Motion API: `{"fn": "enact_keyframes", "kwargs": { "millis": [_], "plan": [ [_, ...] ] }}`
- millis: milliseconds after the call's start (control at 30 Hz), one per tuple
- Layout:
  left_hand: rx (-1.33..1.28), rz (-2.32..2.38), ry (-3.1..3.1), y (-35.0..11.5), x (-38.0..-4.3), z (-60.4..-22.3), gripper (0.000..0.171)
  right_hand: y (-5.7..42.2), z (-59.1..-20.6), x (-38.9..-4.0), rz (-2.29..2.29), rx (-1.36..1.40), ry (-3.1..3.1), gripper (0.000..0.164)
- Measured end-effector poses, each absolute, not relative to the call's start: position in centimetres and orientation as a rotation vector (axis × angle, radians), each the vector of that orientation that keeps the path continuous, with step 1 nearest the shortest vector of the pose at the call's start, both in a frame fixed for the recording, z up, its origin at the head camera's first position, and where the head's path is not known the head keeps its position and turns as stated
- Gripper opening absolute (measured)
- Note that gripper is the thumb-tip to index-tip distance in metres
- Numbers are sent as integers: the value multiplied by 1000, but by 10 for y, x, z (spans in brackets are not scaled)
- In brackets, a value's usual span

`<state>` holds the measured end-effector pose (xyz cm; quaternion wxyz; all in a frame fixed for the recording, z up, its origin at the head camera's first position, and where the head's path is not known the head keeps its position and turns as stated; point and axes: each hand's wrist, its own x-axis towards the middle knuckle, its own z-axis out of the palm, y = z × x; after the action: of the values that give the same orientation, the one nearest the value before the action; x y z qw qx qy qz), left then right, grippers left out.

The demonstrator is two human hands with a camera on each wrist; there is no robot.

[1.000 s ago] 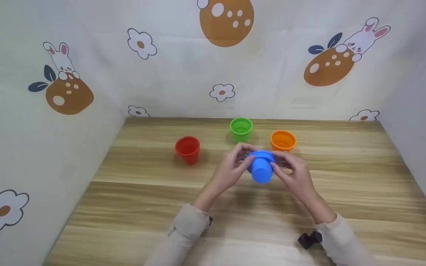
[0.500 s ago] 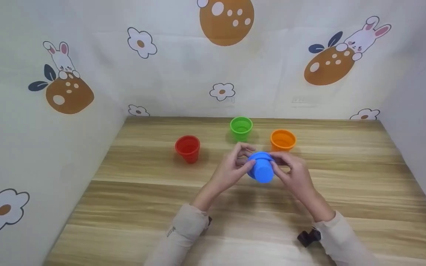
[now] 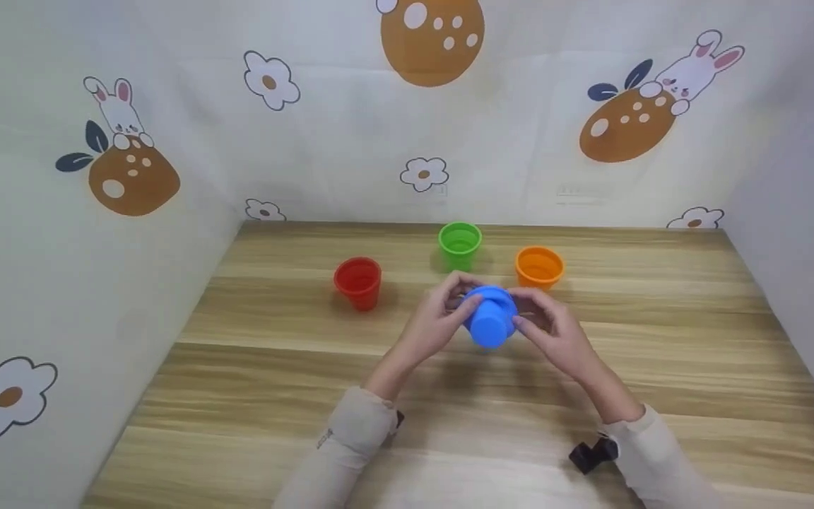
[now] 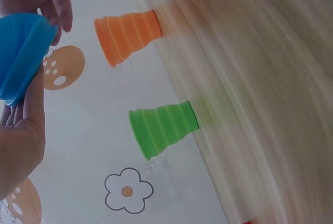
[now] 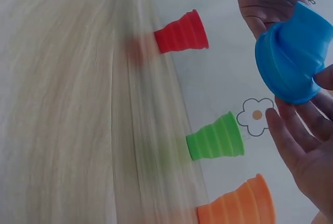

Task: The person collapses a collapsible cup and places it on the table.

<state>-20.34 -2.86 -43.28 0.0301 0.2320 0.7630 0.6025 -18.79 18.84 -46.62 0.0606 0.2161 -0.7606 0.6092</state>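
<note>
A blue collapsible cup point(image 3: 490, 326) is held up over the table between both hands, its narrow base facing the wearer. Part of its ringed wall is folded and skewed, which the right wrist view shows on the cup point(image 5: 294, 57). My left hand point(image 3: 434, 322) grips the left side, thumb on the folded wall and fingers behind the rim. On the other side my right hand point(image 3: 561, 336) pinches the rim between thumb and fingers. Beyond the hands stand a green cup point(image 3: 460, 244) and an orange cup point(image 3: 540, 267), with a red cup point(image 3: 358, 281) to the left.
All three standing cups are upright and extended on the wood-grain table point(image 3: 251, 396). A printed cloth wall point(image 3: 350, 141) rises at the table's back edge, with side walls left and right. A black device point(image 3: 593, 454) sits at the right wrist.
The blue cup has shifted slightly left, and its base has swung from pointing right to pointing left. My right thumb has moved off the narrow part to the rim. The other cups stay put.
</note>
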Motion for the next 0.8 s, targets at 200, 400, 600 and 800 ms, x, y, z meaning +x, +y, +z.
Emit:
{"fn": "enact_keyframes", "kwargs": {
  "millis": [200, 400, 600, 800],
  "plan": [
    [696, 1877, 2328, -30, -202, -430, 28, 190, -463, -188, 2009, 588, -2311, 31],
    [697, 1910, 2308, -30, -204, -431, 29, 184, -458, -185, 2001, 452, -2266, 30],
    [696, 1933, 2293, -30, -204, -431, 27, 179, -457, -185, 1909, 412, -2218, 26],
    [706, 1943, 2288, -30, -204, -433, 27, 178, -460, -188, 1781, 474, -2203, 24]
  ]
}}
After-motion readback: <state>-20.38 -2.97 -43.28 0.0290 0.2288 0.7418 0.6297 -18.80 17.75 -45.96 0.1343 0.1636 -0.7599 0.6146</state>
